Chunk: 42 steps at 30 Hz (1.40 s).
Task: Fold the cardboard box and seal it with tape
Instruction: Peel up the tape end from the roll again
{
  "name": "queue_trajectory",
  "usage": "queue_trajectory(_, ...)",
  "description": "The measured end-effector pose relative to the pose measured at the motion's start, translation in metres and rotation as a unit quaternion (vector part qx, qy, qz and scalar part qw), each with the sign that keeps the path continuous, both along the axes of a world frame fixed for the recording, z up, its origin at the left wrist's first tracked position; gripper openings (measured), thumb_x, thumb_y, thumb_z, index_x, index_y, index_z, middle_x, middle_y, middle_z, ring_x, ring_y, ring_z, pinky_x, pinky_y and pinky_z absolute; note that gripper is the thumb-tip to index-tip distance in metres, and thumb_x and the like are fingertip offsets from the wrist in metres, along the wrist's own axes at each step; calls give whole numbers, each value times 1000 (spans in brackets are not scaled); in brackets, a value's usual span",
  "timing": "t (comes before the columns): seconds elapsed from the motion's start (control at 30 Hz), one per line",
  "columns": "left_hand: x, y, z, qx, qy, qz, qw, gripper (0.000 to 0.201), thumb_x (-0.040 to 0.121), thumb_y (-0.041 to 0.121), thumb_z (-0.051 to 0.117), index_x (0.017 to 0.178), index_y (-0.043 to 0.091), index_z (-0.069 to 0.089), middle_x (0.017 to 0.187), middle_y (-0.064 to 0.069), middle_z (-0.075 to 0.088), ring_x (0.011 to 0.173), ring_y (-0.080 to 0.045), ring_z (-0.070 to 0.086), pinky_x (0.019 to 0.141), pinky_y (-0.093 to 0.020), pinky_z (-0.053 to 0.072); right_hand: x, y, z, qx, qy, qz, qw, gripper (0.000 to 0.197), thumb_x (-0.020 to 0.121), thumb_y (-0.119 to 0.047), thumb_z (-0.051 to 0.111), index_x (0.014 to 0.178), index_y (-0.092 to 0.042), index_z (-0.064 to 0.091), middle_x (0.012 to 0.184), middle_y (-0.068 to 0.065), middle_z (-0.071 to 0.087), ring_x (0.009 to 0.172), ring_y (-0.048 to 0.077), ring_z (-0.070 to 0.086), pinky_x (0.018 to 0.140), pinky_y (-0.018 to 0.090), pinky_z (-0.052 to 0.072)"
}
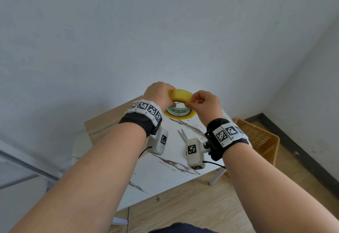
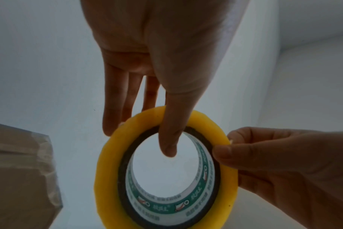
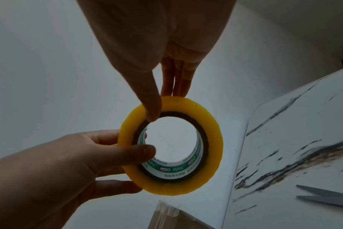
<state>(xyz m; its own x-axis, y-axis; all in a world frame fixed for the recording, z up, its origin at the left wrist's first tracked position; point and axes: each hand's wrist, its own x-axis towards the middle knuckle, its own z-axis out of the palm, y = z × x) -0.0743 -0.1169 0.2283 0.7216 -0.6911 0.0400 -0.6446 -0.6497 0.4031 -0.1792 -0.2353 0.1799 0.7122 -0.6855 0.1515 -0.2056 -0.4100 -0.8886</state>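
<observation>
A yellow tape roll with a green-printed core is held up in the air above the table's far end. My left hand grips its left side, thumb hooked into the core and fingers round the outside. My right hand pinches the roll's right rim, thumb on the yellow side face and fingers behind. The brown cardboard box lies on the table's left far part, under my left forearm; tape shows on its edge.
Grey scissors lie on the white marble-patterned table, blades seen in the right wrist view. An orange plastic crate stands on the wooden floor to the right. A white wall is close behind the table.
</observation>
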Motion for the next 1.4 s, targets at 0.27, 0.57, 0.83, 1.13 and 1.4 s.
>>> queue_trajectory(0.27, -1, -3, 0, -10, -3, 4, 1000, 47, 73, 29, 79, 116, 18, 66, 114, -6, 66, 106, -26, 60, 89, -33, 47, 2, -1, 2, -14, -18, -18, 1000, 20, 75, -11, 75, 83, -21, 61, 102, -4, 54, 97, 16, 57, 81, 26, 48)
queue_trajectory(0.57, 0, -5, 0, -6, -7, 8, 1000, 44, 73, 29, 78, 114, 17, 68, 111, -7, 66, 105, -28, 60, 85, -32, 46, 4, -2, -2, -7, -36, -22, 999, 21, 76, -10, 75, 86, -22, 61, 101, -2, 58, 95, 17, 59, 83, 30, 51)
queue_trajectory(0.83, 4, -8, -5, -14, -17, 8, 1000, 45, 74, 30, 77, 116, 18, 66, 114, -8, 62, 106, -29, 58, 87, -33, 46, 4, -4, -4, -11, -46, -29, 998, 23, 73, -8, 77, 68, -19, 58, 89, -3, 54, 87, 20, 57, 80, 31, 51)
queue_trajectory(1.13, 7, -10, -8, 8, -45, -4, 999, 42, 74, 36, 76, 113, 26, 67, 104, -6, 62, 98, -28, 59, 76, -30, 41, 5, -4, 0, 1, -38, -18, 999, 22, 75, -6, 74, 85, -21, 62, 103, 0, 57, 96, 16, 59, 83, 28, 50)
queue_trajectory(1.4, 9, -9, -9, 7, -57, -4, 998, 39, 75, 35, 75, 111, 24, 68, 102, -7, 60, 95, -28, 59, 74, -29, 42, 5, -3, -2, 4, -37, -16, 999, 18, 76, -4, 75, 74, -16, 61, 96, -1, 54, 92, 20, 58, 79, 25, 49)
